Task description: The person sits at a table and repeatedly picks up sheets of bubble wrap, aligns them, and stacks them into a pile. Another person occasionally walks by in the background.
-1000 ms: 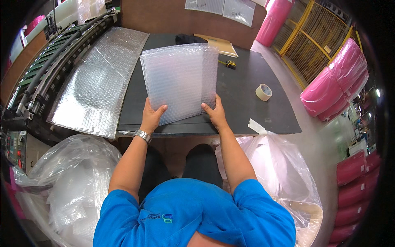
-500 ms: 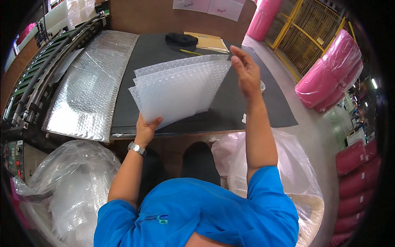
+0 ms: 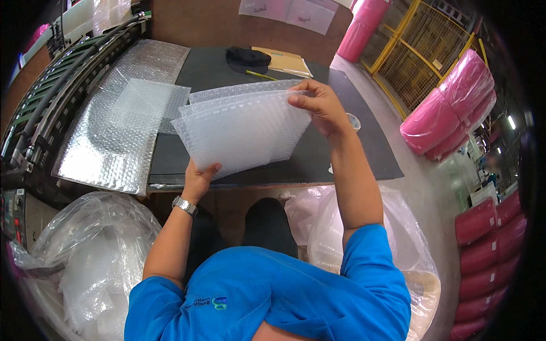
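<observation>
A fanned stack of clear bubble wrap sheets is tilted up above the dark tabletop. My left hand grips its lower left corner, thumb over the front and the other fingers hidden behind. At the upper right corner, my right hand pinches the edge of the stack between thumb and fingers. One separate bubble wrap sheet lies to the left, partly over a large silvery bubble sheet and partly over the tabletop.
Beyond the stack are a black cap, a yellow pen-like stick and brown folders. A tape roll sits right of my wrist. A roller conveyor borders the left. Plastic bags flank my legs; pink rolls stand right.
My right hand has gone from open beside the stack to pinching its right corner. A single bubble wrap sheet now lies on the silvery sheet at left. The view has shifted slightly.
</observation>
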Demonstrator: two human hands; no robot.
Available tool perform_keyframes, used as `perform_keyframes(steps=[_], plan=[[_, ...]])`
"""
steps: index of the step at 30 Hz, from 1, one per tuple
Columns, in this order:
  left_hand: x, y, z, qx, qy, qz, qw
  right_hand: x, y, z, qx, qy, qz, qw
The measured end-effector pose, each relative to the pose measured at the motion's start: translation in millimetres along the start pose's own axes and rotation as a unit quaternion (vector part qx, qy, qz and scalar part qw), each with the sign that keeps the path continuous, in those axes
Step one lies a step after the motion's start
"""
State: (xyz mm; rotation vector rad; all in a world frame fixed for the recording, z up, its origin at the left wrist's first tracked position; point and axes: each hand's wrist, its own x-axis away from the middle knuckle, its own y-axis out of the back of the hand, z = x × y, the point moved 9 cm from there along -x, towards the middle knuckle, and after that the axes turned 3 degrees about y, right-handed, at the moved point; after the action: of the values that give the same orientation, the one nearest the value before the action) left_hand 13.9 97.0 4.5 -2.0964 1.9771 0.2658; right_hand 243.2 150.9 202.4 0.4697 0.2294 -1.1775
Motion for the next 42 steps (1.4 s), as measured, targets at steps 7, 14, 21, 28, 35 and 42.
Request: perform_keyframes(steps=[7,14,21,28,35,42], plan=[[-1.3,-0.3,-4.3,-0.009,-0.026,-0.011,1.0,5.0,44.8,13.6,-0.275,0.066,-0.174,0.943],[-1.7,1.4,0.6,-0.008,-0.029,-0.015,0.999,-10.0,10.3,46.7,0.169,0.157,-0.096,0.968],[-2.6,3.6,5.9,-0.014,-0.021,-0.021,0.999,-13.4,27.5,14.4,-0.198,0.104,-0.21,0.952],[-2.9,5.6,9.9,-0.009,-0.026,-0.02,0.999,-5.2,41.6,43.2,-0.043,0.144,-0.22,0.964],[-4.0,4.3,7.5,-0.021,-0.036,-0.023,0.999,9.3,79.5,51.0,0.189,0.181,-0.333,0.906],[-4.0,5.1,10.7,-0.016,-0.018,-0.02,1.0,17.3,32.9,33.9,0.224,0.107,-0.206,0.947]])
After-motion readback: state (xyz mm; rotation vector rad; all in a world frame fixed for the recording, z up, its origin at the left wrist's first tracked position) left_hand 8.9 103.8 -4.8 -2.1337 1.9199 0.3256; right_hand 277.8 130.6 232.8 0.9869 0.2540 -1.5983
